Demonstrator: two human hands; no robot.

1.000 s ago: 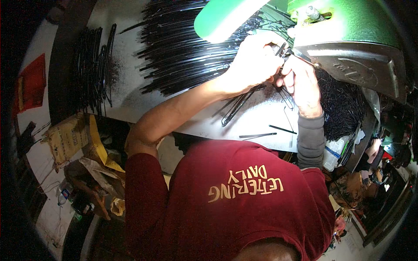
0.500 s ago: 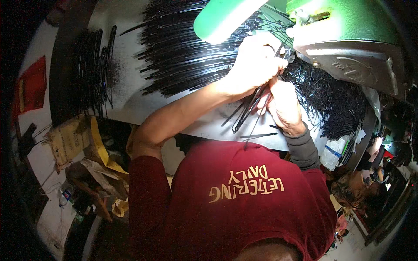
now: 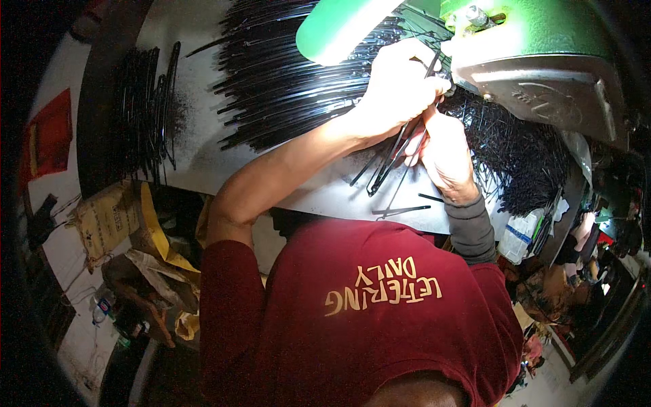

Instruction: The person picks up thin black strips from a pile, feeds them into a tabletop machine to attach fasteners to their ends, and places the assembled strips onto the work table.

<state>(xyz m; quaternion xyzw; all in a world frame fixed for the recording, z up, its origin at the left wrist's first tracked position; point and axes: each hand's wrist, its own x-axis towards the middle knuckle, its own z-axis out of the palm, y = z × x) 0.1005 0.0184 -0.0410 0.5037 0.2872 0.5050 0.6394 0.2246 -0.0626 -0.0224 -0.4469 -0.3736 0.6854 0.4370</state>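
Note:
My left hand (image 3: 403,85) is closed by the green machine (image 3: 549,30), its thumb and fingers pinching a thin black strip (image 3: 432,62) close to the machine's working point. Just below, my right hand (image 3: 447,156) is closed around a bunch of similar thin black strips (image 3: 384,172), whose ends stick out toward my body. Glare whitens both hands, and the exact contact at the machine is hidden behind the left fingers. Left of the hands, a broad layer of long black strips (image 3: 285,91) lies across the white tabletop (image 3: 203,152).
A green lamp (image 3: 325,37) shines over the hands. Right of them, below the machine, is a tangled heap of black pieces (image 3: 529,149). More strips (image 3: 146,102) lie at the table's left edge. A loose strip (image 3: 403,211) rests near the front edge. Yellow sacking (image 3: 159,227) hangs at lower left.
Both hands stay close together at the machine; the right hand has risen slightly toward the left. The bunch's protruding ends have shifted a little upward. The lamp and machine appear slightly shifted in view.

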